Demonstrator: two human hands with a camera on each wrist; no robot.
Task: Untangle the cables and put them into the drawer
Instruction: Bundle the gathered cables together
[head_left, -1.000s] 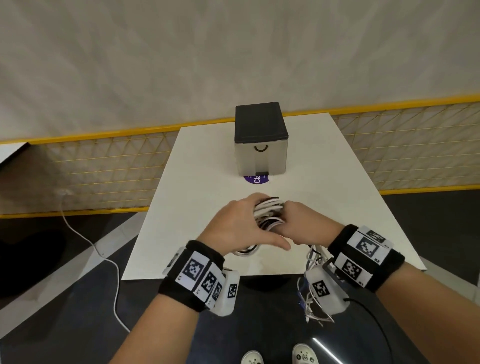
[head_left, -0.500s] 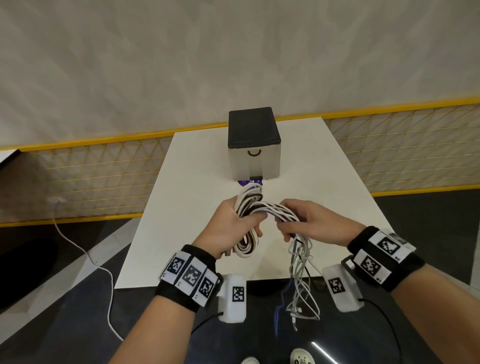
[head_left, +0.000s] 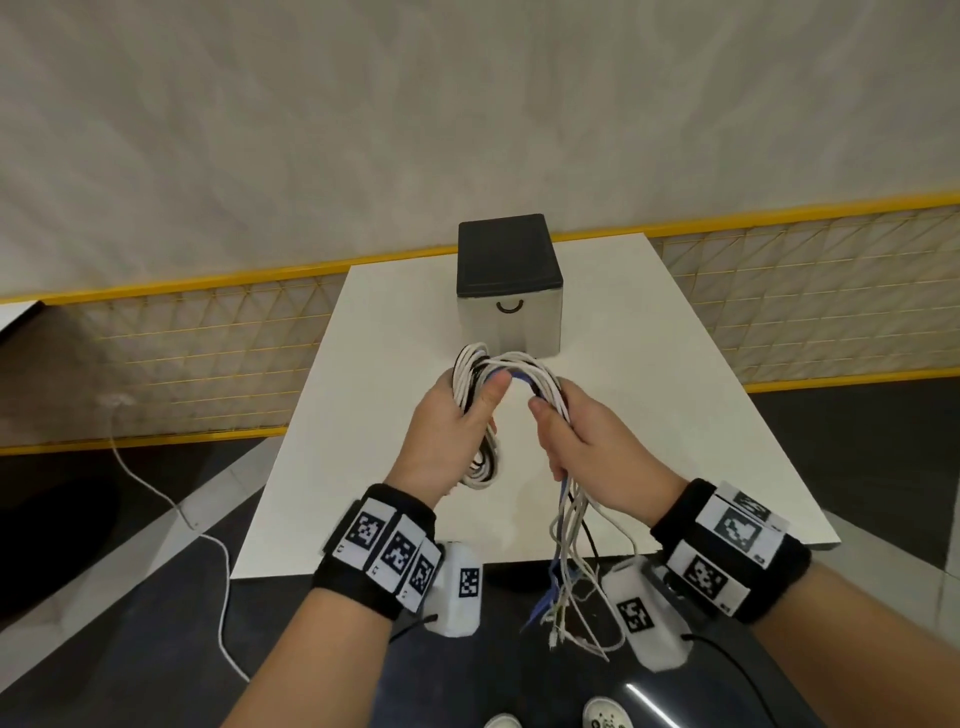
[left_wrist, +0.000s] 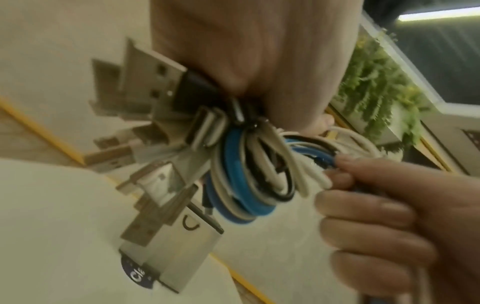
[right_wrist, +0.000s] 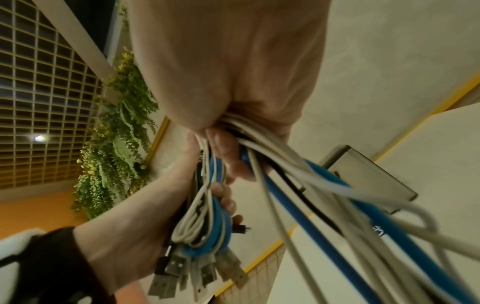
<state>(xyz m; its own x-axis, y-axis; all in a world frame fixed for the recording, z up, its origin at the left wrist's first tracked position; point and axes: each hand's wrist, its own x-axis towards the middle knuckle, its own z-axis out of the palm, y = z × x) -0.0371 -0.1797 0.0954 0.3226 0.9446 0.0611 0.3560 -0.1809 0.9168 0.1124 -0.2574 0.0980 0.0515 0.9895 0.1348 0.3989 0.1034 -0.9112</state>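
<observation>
A bundle of white, blue and black cables (head_left: 511, 370) arches between both hands above the white table (head_left: 675, 415). My left hand (head_left: 457, 415) grips the looped part of the bundle (left_wrist: 249, 181), with several USB plugs (left_wrist: 153, 86) sticking out below the palm. My right hand (head_left: 571, 431) grips the other side, and the loose cable ends (head_left: 566, 582) hang down past the table's near edge. The small drawer box (head_left: 511, 296), black on top with a pale front and a curved handle, stands shut behind the hands.
A yellow-framed mesh fence (head_left: 182, 364) runs behind and beside the table. A white cord (head_left: 171, 509) lies on the dark floor at the left. Green hanging plants (right_wrist: 116, 133) show in the right wrist view. My shoes (head_left: 602, 719) are at the bottom edge.
Both hands lifted the bundle off the table and drew apart, so the cables now arch between them and the loose ends hang lower.
</observation>
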